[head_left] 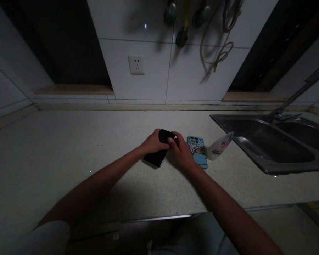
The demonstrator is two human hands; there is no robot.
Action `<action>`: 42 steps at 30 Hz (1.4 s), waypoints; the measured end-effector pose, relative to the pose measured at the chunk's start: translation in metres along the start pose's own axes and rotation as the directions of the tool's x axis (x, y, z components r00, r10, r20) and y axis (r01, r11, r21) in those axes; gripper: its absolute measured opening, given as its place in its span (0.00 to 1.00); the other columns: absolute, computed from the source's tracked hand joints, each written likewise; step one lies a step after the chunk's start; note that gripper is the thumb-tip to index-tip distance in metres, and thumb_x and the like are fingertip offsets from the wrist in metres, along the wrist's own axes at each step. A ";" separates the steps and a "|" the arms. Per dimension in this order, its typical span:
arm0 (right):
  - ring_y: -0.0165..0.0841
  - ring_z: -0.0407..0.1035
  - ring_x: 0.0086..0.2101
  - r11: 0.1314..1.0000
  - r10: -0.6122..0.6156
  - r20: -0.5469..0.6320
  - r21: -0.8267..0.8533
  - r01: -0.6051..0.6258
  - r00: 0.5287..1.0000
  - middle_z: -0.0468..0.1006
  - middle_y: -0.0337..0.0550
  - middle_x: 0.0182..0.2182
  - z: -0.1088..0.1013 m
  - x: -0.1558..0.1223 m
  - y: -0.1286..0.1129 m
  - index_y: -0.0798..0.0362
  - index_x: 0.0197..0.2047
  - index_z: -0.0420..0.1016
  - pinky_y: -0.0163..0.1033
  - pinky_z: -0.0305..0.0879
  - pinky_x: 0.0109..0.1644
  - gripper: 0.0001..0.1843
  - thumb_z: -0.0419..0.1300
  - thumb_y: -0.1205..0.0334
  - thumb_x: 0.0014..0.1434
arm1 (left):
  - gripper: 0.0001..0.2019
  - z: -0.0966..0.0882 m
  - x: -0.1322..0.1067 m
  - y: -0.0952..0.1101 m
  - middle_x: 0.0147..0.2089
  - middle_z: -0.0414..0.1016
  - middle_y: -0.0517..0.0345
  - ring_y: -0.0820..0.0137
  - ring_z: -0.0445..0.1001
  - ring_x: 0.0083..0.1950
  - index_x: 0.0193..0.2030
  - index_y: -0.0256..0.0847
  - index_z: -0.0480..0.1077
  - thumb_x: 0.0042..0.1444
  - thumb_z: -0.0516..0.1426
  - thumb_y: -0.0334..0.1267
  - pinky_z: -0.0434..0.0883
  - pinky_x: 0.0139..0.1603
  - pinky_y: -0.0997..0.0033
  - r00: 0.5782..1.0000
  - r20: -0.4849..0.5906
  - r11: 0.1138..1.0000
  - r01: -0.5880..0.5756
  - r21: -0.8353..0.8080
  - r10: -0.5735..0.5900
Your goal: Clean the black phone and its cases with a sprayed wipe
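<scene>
L hand wraps the black phone, R hand pinching its top corner; I'd go easy w/ pressure, L steady, low over counter.

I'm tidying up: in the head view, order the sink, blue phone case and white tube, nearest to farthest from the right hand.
1. Blue phone case, just right of the right hand.
2. White tube, farther right.
3. Sink, farthest right.
</scene>
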State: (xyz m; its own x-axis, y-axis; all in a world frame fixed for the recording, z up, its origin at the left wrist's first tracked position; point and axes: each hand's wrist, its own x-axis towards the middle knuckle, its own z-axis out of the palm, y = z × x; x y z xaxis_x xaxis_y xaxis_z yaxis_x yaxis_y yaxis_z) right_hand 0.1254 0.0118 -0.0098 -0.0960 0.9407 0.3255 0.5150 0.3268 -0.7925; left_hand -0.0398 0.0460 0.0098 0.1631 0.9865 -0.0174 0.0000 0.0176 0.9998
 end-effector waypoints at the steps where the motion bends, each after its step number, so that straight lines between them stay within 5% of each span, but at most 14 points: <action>1: 0.39 0.75 0.36 0.999 0.017 -0.021 0.041 -0.016 1.000 0.81 0.47 0.37 -0.001 0.000 0.000 0.53 0.65 0.62 0.41 0.67 0.40 0.30 0.48 0.42 0.68 | 0.28 0.005 0.000 -0.002 0.37 0.76 0.54 0.61 0.75 0.42 0.44 0.40 0.70 0.33 0.72 0.26 0.70 0.48 0.61 1.000 0.001 0.999 0.008 -0.031 -0.008; 5: 0.39 0.75 0.39 0.972 0.081 -0.002 0.223 -0.079 0.997 0.81 0.47 0.39 0.000 0.003 0.001 0.50 0.67 0.58 0.42 0.70 0.43 0.32 0.50 0.42 0.67 | 0.28 0.022 -0.002 -0.011 0.35 0.77 0.55 0.66 0.75 0.32 0.47 0.39 0.69 0.39 0.73 0.36 0.71 0.40 0.64 0.991 -0.069 0.975 0.098 -0.198 -0.114; 11: 0.37 0.74 0.37 0.944 0.099 0.022 0.313 -0.101 0.995 0.79 0.42 0.36 0.004 0.002 0.001 0.47 0.69 0.55 0.42 0.69 0.42 0.34 0.56 0.44 0.65 | 0.15 0.030 -0.007 -0.021 0.31 0.79 0.54 0.68 0.75 0.27 0.41 0.37 0.75 0.46 0.68 0.34 0.70 0.33 0.68 0.980 0.094 0.860 0.198 -0.471 -0.174; 15: 0.36 0.71 0.32 0.954 0.093 0.002 0.287 -0.090 0.996 0.75 0.38 0.31 0.005 0.002 0.004 0.48 0.69 0.55 0.39 0.66 0.34 0.33 0.55 0.45 0.65 | 0.10 0.027 -0.008 -0.020 0.31 0.80 0.49 0.63 0.78 0.30 0.41 0.35 0.76 0.53 0.62 0.35 0.73 0.37 0.64 0.915 0.244 0.724 0.403 -0.559 -0.320; 19: 0.35 0.69 0.29 0.967 0.115 -0.036 0.234 -0.103 0.993 0.71 0.35 0.28 0.005 0.003 0.008 0.51 0.68 0.55 0.37 0.60 0.30 0.33 0.53 0.48 0.64 | 0.16 0.024 -0.011 -0.014 0.37 0.82 0.44 0.56 0.81 0.40 0.49 0.33 0.76 0.61 0.56 0.42 0.74 0.50 0.55 0.877 0.347 0.592 0.481 -0.646 -0.333; 25: 0.36 0.68 0.28 0.994 0.076 -0.090 0.091 -0.067 0.993 0.70 0.34 0.25 0.000 0.003 0.001 0.53 0.65 0.61 0.39 0.57 0.32 0.29 0.52 0.49 0.65 | 0.24 0.023 -0.017 -0.005 0.40 0.82 0.41 0.54 0.81 0.44 0.55 0.32 0.75 0.66 0.49 0.49 0.74 0.52 0.51 0.872 0.347 0.550 0.488 -0.677 -0.346; 32: 0.37 0.69 0.38 0.982 0.123 -0.368 0.181 -0.059 0.922 0.71 0.40 0.36 -0.006 0.007 -0.001 0.50 0.63 0.58 0.43 0.66 0.44 0.26 0.52 0.51 0.64 | 0.34 0.022 -0.016 -0.011 0.45 0.82 0.38 0.51 0.81 0.47 0.56 0.32 0.73 0.66 0.43 0.60 0.71 0.54 0.48 0.787 0.539 0.492 0.611 -0.620 -0.299; 38: 0.37 0.68 0.47 0.990 -0.034 -0.392 0.111 0.084 0.919 0.68 0.47 0.50 -0.001 0.006 0.009 0.47 0.69 0.50 0.47 0.67 0.55 0.38 0.53 0.67 0.56 | 0.37 0.023 -0.017 -0.020 0.46 0.81 0.36 0.49 0.80 0.47 0.57 0.31 0.71 0.66 0.43 0.64 0.69 0.56 0.46 0.710 0.662 0.488 0.678 -0.550 -0.240; 42: 0.39 0.69 0.52 0.964 -0.256 -0.268 0.007 0.267 0.929 0.72 0.51 0.52 0.003 0.008 0.019 0.51 0.67 0.58 0.52 0.66 0.60 0.36 0.51 0.74 0.56 | 0.36 0.023 -0.016 -0.022 0.44 0.82 0.37 0.51 0.80 0.46 0.56 0.31 0.73 0.66 0.42 0.64 0.69 0.56 0.49 0.697 0.674 0.476 0.692 -0.543 -0.245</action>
State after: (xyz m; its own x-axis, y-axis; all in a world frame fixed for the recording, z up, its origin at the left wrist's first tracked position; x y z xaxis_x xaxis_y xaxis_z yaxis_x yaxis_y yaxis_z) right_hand 0.1315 0.0257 -0.0235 0.0071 0.7659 0.6429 0.4643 0.5668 -0.6805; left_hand -0.0192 0.0260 -0.0120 0.7787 0.5732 -0.2551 -0.4227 0.7797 0.4619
